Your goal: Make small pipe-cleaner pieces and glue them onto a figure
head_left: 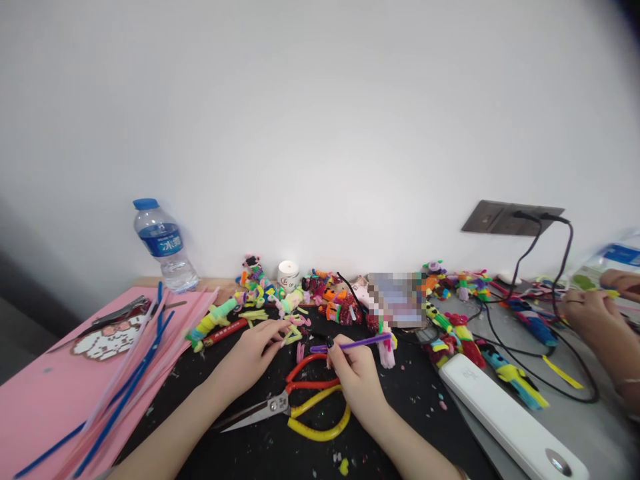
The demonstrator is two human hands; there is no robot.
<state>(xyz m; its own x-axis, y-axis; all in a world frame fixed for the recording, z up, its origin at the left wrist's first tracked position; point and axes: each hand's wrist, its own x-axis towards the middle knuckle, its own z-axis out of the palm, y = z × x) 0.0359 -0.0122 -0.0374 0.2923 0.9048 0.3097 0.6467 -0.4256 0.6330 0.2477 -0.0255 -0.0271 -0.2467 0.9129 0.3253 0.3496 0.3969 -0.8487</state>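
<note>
My right hand [353, 373] is closed in a pinch on a purple pipe cleaner [357, 343] that lies level above the dark mat, its far end near a small pink-and-white figure [386, 352]. My left hand [253, 353] reaches over the mat with its fingers pinched on a small pale pipe cleaner piece [290, 335]. Below both hands lie scissors [295, 407] with one red and one yellow handle, blades pointing left.
A pink sheet [45, 393] with blue and pink pipe cleaners [125, 380] lies left, behind it a water bottle [165, 247]. Several pipe cleaner figures [320, 293] line the wall. A white box [505, 420], black cables [540, 320] and another person's hands [600, 313] are at right.
</note>
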